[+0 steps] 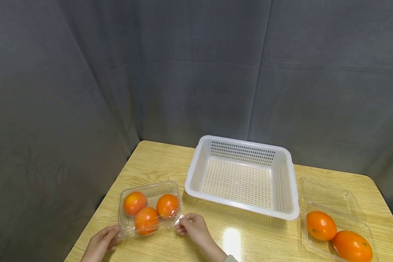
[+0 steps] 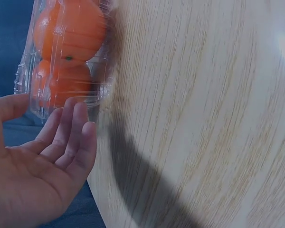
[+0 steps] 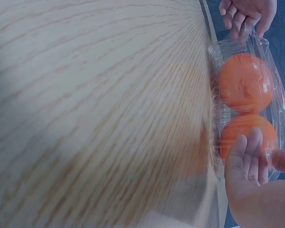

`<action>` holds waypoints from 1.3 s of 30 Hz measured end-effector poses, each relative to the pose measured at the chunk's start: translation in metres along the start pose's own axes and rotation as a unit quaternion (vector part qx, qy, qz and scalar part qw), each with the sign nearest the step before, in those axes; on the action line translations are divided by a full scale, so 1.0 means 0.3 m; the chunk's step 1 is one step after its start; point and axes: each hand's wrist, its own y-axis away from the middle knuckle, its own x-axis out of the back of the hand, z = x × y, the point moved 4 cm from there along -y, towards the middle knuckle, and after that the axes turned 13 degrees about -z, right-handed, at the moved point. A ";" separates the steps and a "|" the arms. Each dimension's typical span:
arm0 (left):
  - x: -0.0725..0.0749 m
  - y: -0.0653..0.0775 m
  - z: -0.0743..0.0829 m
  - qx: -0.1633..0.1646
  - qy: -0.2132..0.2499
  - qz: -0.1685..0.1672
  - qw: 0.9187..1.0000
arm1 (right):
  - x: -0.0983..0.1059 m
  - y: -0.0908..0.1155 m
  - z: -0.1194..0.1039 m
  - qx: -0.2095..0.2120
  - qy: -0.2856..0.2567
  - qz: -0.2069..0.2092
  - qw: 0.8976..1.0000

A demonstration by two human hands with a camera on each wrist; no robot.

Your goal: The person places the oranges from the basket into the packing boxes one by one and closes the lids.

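A clear plastic clamshell box (image 1: 154,187) with three oranges (image 1: 168,206) inside rests at the left of the table. At its near left corner, my left hand (image 1: 101,242) holds the edge between thumb and fingers. My right hand (image 1: 194,229) pinches the near right corner. In the left wrist view, the left thumb is at the box's rim and the fingertips (image 2: 80,111) lie against its corner. The right wrist view shows the right fingers (image 3: 247,154) in front of one orange, with the thumb opposite them.
A white perforated plastic basket (image 1: 242,207) stands in the middle of the wooden table (image 1: 163,153). Right of it lies a second clamshell box (image 1: 330,196), its lid folded back, with two oranges (image 1: 352,245). Grey curtains (image 1: 196,72) hang behind and to the left.
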 end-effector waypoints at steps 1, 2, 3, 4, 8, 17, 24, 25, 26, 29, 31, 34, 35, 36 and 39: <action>-0.002 0.000 -0.002 0.000 0.004 -0.004 1.000 | 0.000 0.001 -0.001 -0.001 0.000 0.001 1.000; -0.004 0.000 -0.003 0.001 0.007 -0.007 1.000 | 0.000 0.002 -0.002 -0.002 0.000 0.001 1.000; -0.007 0.000 -0.005 0.003 0.013 -0.009 1.000 | -0.001 0.003 -0.003 -0.003 0.000 0.000 1.000; -0.008 0.001 -0.006 0.004 0.018 -0.012 1.000 | -0.001 0.004 -0.003 -0.003 0.000 0.000 1.000; -0.015 0.002 -0.012 0.008 0.045 -0.010 0.999 | -0.001 -0.003 0.006 -0.001 -0.001 0.002 1.000; -0.018 0.012 -0.035 0.010 0.094 -0.010 0.995 | -0.011 -0.003 0.012 -0.003 -0.013 0.015 1.000; -0.017 0.015 -0.037 0.014 0.089 -0.002 0.996 | -0.017 0.003 -0.001 -0.003 -0.014 0.013 1.000; -0.016 0.015 -0.036 0.013 0.086 -0.002 0.996 | -0.018 0.003 -0.003 -0.003 -0.014 0.013 1.000; -0.017 0.014 -0.034 0.013 0.084 0.001 0.996 | -0.018 0.003 -0.004 -0.003 -0.013 0.012 1.000; -0.016 0.012 -0.033 0.011 0.076 0.001 0.997 | -0.017 0.003 -0.005 -0.003 -0.008 0.009 1.000; -0.017 0.011 -0.034 0.009 0.071 -0.002 0.997 | -0.017 0.002 -0.004 -0.003 -0.006 0.006 1.000; -0.017 0.012 -0.036 0.004 0.071 -0.004 0.997 | -0.015 0.000 0.003 -0.002 -0.005 0.005 1.000; -0.018 0.012 -0.037 0.002 0.072 -0.003 0.997 | -0.015 -0.002 0.005 0.000 -0.005 0.005 1.000; -0.018 0.012 -0.038 0.001 0.074 -0.003 0.997 | -0.015 -0.003 0.006 0.003 -0.007 0.005 1.000; -0.018 0.013 -0.043 -0.004 0.080 -0.003 0.997 | -0.016 -0.005 0.008 0.007 -0.011 0.008 1.000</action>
